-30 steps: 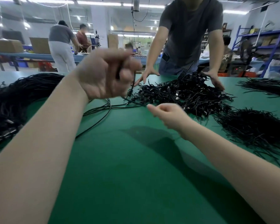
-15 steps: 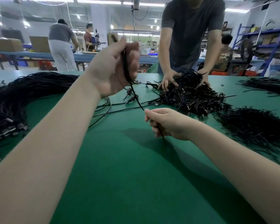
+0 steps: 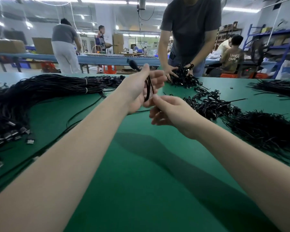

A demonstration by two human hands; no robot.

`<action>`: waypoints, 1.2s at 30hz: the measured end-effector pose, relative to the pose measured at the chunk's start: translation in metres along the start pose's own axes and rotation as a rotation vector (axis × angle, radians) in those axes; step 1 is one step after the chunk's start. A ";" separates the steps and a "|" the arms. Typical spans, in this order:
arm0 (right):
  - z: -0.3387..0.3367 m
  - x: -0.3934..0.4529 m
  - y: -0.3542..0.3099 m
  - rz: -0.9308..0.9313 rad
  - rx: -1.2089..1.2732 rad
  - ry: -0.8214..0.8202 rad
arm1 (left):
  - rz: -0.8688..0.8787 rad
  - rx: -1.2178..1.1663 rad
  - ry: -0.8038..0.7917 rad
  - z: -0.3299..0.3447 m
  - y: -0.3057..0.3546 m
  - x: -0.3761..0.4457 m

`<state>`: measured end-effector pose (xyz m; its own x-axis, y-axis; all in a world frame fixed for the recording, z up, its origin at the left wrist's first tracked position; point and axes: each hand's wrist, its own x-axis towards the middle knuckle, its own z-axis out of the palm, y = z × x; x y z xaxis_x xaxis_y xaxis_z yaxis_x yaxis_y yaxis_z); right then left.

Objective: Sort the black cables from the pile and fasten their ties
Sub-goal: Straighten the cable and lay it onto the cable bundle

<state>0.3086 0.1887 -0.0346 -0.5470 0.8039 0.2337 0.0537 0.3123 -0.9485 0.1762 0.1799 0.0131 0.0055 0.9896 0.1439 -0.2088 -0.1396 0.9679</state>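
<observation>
I'm seeing a thin black cable, folded into glossy loops, lying across my left hand, whose fingers are curling loosely round it, its rounded plug poking above the thumb. My right hand is pinching the loops' lower end. Both are hovering above the smooth green table. A tangled cable pile is lying just right; a long bundle is stretching along the left; bristly ties are heaping far right. A person's hands are digging into more cables opposite.
</observation>
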 end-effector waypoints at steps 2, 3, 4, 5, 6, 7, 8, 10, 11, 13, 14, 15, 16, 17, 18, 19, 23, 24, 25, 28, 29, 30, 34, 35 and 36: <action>-0.007 -0.003 0.008 0.049 -0.018 -0.073 | 0.021 -0.139 -0.008 0.001 0.001 0.000; -0.010 -0.003 0.013 0.074 -0.022 -0.090 | 0.007 -0.189 -0.025 0.001 0.001 0.000; -0.013 -0.004 0.016 0.095 -0.049 -0.102 | -0.017 -0.228 -0.040 0.001 0.001 -0.001; -0.016 -0.005 0.020 0.117 -0.090 -0.108 | -0.039 -0.255 -0.056 0.001 -0.001 -0.001; -0.017 -0.004 0.023 0.143 -0.106 -0.099 | -0.058 -0.269 -0.080 0.001 -0.003 -0.002; -0.019 -0.003 0.025 0.169 -0.072 -0.067 | -0.078 -0.269 -0.111 0.001 -0.006 -0.002; -0.020 -0.002 0.025 0.198 0.025 -0.019 | -0.103 -0.253 -0.147 0.001 -0.009 -0.002; -0.023 0.002 0.023 0.231 0.264 0.038 | -0.165 -0.198 -0.213 0.003 -0.017 -0.002; -0.023 0.003 0.021 0.239 0.324 0.041 | -0.197 -0.181 -0.231 0.003 -0.022 -0.002; -0.021 0.004 0.021 0.248 0.339 0.048 | -0.264 -0.185 -0.231 0.002 -0.027 -0.002; -0.020 0.004 0.024 0.247 0.336 0.067 | -0.292 -0.180 -0.214 0.000 -0.028 -0.001; -0.018 0.005 0.027 0.242 0.331 0.091 | -0.315 -0.153 -0.189 -0.002 -0.028 0.000; -0.017 0.005 0.030 0.235 0.316 0.111 | -0.337 -0.101 -0.162 -0.004 -0.027 0.000; -0.016 0.004 0.032 0.226 0.283 0.123 | -0.355 -0.021 -0.136 -0.006 -0.025 0.000; -0.016 0.004 0.034 0.220 0.245 0.132 | -0.363 0.082 -0.108 -0.008 -0.025 0.001; -0.016 0.005 0.035 0.214 0.215 0.145 | -0.361 0.196 -0.079 -0.008 -0.025 0.001; -0.017 0.006 0.035 0.204 0.164 0.179 | -0.326 0.360 -0.035 -0.005 -0.030 0.005; -0.017 0.005 0.034 0.211 0.164 0.156 | -0.315 0.333 -0.049 -0.004 -0.033 0.006; -0.017 0.005 0.033 0.219 0.172 0.123 | -0.301 0.300 -0.063 -0.003 -0.035 0.006; -0.018 0.003 0.029 0.226 0.174 0.030 | -0.264 0.241 -0.066 -0.002 -0.038 0.007; -0.017 0.002 0.029 0.218 0.135 0.006 | -0.258 0.224 -0.059 -0.003 -0.039 0.007; -0.016 0.001 0.028 0.200 0.063 -0.009 | -0.250 0.213 -0.059 -0.003 -0.041 0.008; -0.005 0.003 0.029 0.051 -0.378 0.042 | -0.231 0.222 -0.028 -0.002 -0.048 0.008; -0.003 0.004 0.030 0.008 -0.508 0.068 | -0.228 0.224 -0.005 0.000 -0.050 0.007; -0.003 0.006 0.032 -0.034 -0.652 0.094 | -0.225 0.216 0.015 0.003 -0.053 0.008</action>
<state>0.3094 0.2047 -0.0628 -0.4840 0.8195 0.3069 0.5487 0.5574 -0.6231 0.1901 0.1947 -0.0365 0.0133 0.9967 -0.0805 0.0086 0.0804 0.9967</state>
